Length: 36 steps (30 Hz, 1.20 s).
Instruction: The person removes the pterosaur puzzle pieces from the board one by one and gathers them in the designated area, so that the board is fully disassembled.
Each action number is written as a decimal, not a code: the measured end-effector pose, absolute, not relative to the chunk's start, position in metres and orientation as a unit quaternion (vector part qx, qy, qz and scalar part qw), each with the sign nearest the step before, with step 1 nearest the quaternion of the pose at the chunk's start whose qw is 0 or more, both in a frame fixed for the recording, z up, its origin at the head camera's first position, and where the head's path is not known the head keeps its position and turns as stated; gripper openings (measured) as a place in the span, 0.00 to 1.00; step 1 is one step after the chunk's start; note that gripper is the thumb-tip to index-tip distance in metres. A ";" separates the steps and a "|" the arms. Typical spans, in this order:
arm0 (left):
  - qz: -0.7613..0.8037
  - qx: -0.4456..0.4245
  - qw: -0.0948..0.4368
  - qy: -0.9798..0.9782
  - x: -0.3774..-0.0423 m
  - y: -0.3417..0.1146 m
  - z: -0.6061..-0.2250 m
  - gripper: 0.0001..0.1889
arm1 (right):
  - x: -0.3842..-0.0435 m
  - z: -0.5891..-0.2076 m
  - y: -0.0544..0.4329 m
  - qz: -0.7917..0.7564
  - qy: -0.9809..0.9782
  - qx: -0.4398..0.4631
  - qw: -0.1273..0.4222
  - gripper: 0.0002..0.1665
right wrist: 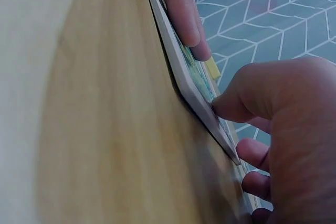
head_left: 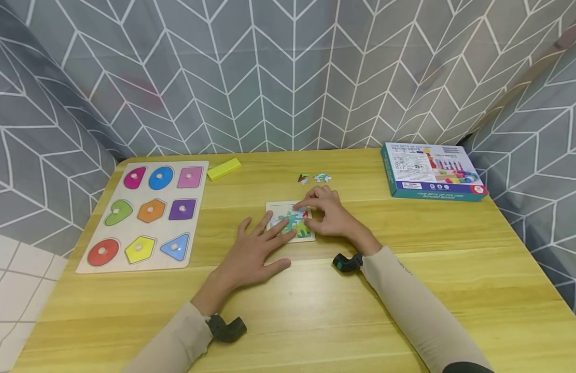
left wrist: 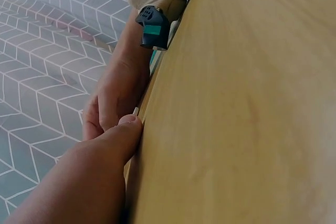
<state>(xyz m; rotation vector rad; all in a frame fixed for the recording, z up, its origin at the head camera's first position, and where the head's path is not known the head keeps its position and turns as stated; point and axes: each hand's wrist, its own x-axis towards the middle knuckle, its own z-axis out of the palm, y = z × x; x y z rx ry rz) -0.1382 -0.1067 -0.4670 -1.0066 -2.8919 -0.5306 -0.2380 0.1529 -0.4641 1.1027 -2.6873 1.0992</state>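
Observation:
A small jigsaw puzzle in a pale frame, with a green and blue picture, lies flat on the table in the head view. My left hand spreads its straight fingers over the puzzle's left side, fingertips resting on the picture. From the right, my right hand bends over the upper right corner; its thumb and index finger pinch a puzzle piece with red on it. In the right wrist view the thumb presses at the picture beside the frame's edge, and curled fingers hang past the corner.
Two loose puzzle pieces lie behind the frame. To the left is a shape board with colourful knobbed shapes, and a yellow block beside it. A boxed bead set sits at the back right. A patterned curtain hangs behind the table.

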 end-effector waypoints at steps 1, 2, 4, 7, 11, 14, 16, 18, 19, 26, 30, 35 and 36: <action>-0.172 -0.323 0.018 -0.930 -0.138 -0.107 -0.467 0.33 | -0.238 -0.464 0.153 0.352 -0.865 0.357 0.016 0.21; -0.173 -0.323 0.019 -0.930 -0.138 -0.107 -0.467 0.33 | -0.238 -0.463 0.153 0.351 -0.865 0.358 0.014 0.21; -0.174 -0.322 0.019 -0.930 -0.138 -0.107 -0.467 0.33 | -0.238 -0.463 0.153 0.346 -0.866 0.360 0.011 0.21; -0.175 -0.324 0.018 -0.930 -0.138 -0.107 -0.467 0.33 | -0.238 -0.463 0.152 0.332 -0.871 0.362 0.004 0.21; -0.175 -0.323 0.016 -0.930 -0.138 -0.107 -0.467 0.33 | -0.237 -0.461 0.151 0.323 -0.875 0.360 -0.004 0.20; -0.173 -0.322 0.014 -0.931 -0.139 -0.107 -0.467 0.33 | -0.237 -0.460 0.151 0.330 -0.874 0.356 -0.013 0.20; -0.172 -0.322 0.015 -0.931 -0.138 -0.107 -0.467 0.33 | -0.237 -0.459 0.150 0.336 -0.874 0.352 -0.021 0.19; -0.171 -0.321 0.014 -0.931 -0.138 -0.107 -0.467 0.33 | -0.237 -0.458 0.150 0.340 -0.873 0.349 -0.028 0.19; -0.170 -0.321 0.014 -0.931 -0.138 -0.107 -0.467 0.33 | -0.237 -0.458 0.150 0.343 -0.872 0.348 -0.030 0.19; -0.172 -0.320 0.009 -0.932 -0.138 -0.107 -0.467 0.33 | -0.237 -0.457 0.150 0.350 -0.867 0.352 -0.036 0.18; -0.171 -0.320 0.007 -0.932 -0.138 -0.107 -0.466 0.33 | -0.236 -0.456 0.151 0.346 -0.869 0.350 -0.043 0.18; -0.171 -0.320 0.007 -0.932 -0.139 -0.107 -0.468 0.33 | -0.236 -0.453 0.151 0.341 -0.873 0.345 -0.053 0.17; -0.170 -0.320 0.007 -0.932 -0.139 -0.107 -0.468 0.33 | -0.235 -0.453 0.151 0.341 -0.873 0.344 -0.054 0.17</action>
